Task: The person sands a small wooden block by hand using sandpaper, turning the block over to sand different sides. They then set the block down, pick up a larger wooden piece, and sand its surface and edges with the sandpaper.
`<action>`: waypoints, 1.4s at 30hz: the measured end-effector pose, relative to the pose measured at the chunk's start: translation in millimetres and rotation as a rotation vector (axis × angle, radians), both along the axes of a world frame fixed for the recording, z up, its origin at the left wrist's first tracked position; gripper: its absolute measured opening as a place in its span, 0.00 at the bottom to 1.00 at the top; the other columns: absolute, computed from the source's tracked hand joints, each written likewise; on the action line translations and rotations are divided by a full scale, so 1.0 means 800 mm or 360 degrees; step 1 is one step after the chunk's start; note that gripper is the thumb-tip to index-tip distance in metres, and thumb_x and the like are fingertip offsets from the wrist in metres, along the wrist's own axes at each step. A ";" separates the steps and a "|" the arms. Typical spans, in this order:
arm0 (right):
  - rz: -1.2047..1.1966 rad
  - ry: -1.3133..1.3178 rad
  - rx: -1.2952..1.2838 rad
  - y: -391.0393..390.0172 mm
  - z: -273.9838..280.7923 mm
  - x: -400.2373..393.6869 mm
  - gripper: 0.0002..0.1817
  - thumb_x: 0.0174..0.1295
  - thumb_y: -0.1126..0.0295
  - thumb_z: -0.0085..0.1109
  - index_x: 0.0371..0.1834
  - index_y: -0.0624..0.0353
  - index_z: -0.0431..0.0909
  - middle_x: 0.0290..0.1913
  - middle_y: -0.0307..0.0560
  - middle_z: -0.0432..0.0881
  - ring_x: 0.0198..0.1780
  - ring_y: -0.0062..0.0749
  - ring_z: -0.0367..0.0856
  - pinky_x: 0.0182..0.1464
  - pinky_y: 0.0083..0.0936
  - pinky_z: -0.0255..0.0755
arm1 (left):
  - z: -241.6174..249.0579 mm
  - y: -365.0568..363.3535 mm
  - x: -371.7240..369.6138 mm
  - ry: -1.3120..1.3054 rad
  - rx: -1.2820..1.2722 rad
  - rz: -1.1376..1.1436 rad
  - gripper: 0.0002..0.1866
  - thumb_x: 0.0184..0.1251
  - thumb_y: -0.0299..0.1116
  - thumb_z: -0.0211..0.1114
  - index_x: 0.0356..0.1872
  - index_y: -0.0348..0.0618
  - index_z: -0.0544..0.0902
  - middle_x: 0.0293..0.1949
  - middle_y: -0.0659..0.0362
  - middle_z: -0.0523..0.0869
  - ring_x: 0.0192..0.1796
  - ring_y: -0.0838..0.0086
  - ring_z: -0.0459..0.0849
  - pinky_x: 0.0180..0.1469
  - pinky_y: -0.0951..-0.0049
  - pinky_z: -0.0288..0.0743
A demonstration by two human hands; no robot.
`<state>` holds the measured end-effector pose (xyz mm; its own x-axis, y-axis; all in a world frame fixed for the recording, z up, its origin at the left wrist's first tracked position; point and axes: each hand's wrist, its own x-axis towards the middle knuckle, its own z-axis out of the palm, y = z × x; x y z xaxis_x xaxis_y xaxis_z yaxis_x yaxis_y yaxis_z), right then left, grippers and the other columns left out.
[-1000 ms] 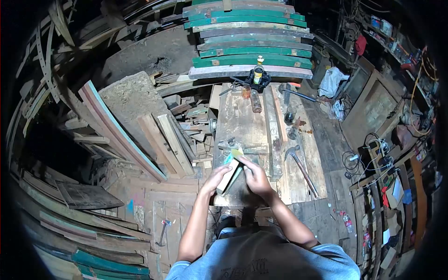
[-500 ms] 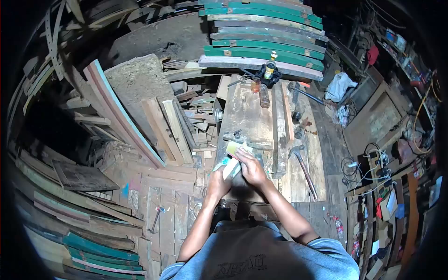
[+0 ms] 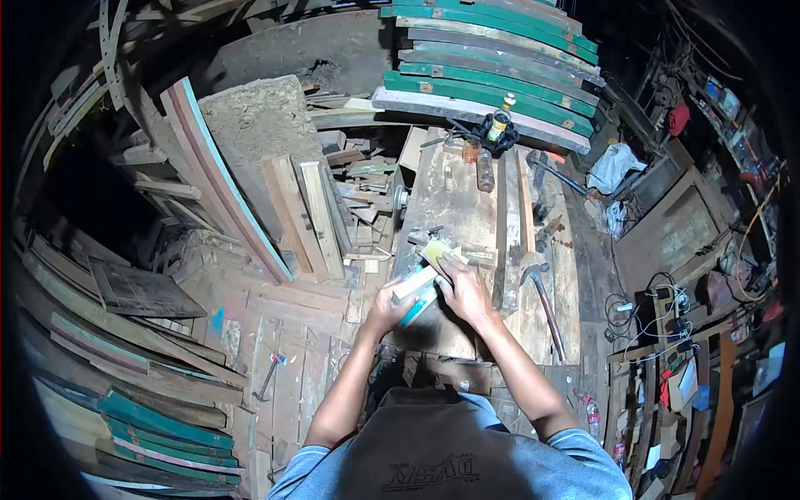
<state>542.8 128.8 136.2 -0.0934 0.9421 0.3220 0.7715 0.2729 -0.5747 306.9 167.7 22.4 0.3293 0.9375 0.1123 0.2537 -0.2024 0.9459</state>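
Over the near end of the workbench (image 3: 454,208), my left hand (image 3: 387,312) is closed around the lower left end of a pale wooden piece (image 3: 414,285) that slants up to the right. Teal paint (image 3: 419,310) shows along its lower side. My right hand (image 3: 467,293) is closed at the upper end, its fingers bent over a flat yellowish pad (image 3: 435,250). That pad rests against the wood; its exact kind cannot be made out. Just beyond the hands lies a crosswise wooden strip (image 3: 477,257) on the bench.
A hammer (image 3: 543,304) lies right of my right hand. Bottles (image 3: 486,176) and a dark clamp-like tool (image 3: 500,137) stand at the bench's far end, before stacked green boards (image 3: 492,87). Tall planks (image 3: 292,217) lean at left. Cables (image 3: 667,308) hang at right.
Both hands have moved slightly away from my body. The wood has turned to a flatter slant, baring more of its pale face and teal side. My head view has shifted a little.
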 end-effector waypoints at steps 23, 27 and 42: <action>-0.0225 -0.0417 0.0103 0.000 -0.019 -0.002 0.24 0.77 0.74 0.61 0.75 0.55 0.86 0.75 0.54 0.87 0.81 0.51 0.81 0.88 0.63 0.56 | -0.012 0.012 -0.008 0.0142 0.0262 -0.0056 0.21 0.65 0.37 0.84 0.54 0.36 0.91 0.47 0.42 0.95 0.50 0.45 0.96 0.52 0.50 0.89; 0.0296 -0.0336 0.0164 -0.022 -0.028 -0.026 0.22 0.73 0.76 0.65 0.69 0.53 0.88 0.74 0.46 0.89 0.83 0.46 0.79 0.85 0.65 0.62 | -0.015 0.024 -0.006 0.0017 0.0158 -0.0143 0.21 0.66 0.36 0.82 0.55 0.36 0.91 0.47 0.42 0.96 0.51 0.45 0.96 0.54 0.53 0.89; -0.0168 -0.0338 0.0217 -0.023 -0.038 -0.050 0.20 0.72 0.78 0.67 0.65 0.53 0.91 0.71 0.49 0.91 0.80 0.43 0.82 0.78 0.52 0.64 | -0.015 0.037 -0.013 -0.0085 0.0022 -0.0303 0.20 0.70 0.36 0.80 0.59 0.38 0.92 0.47 0.43 0.97 0.51 0.53 0.98 0.54 0.58 0.89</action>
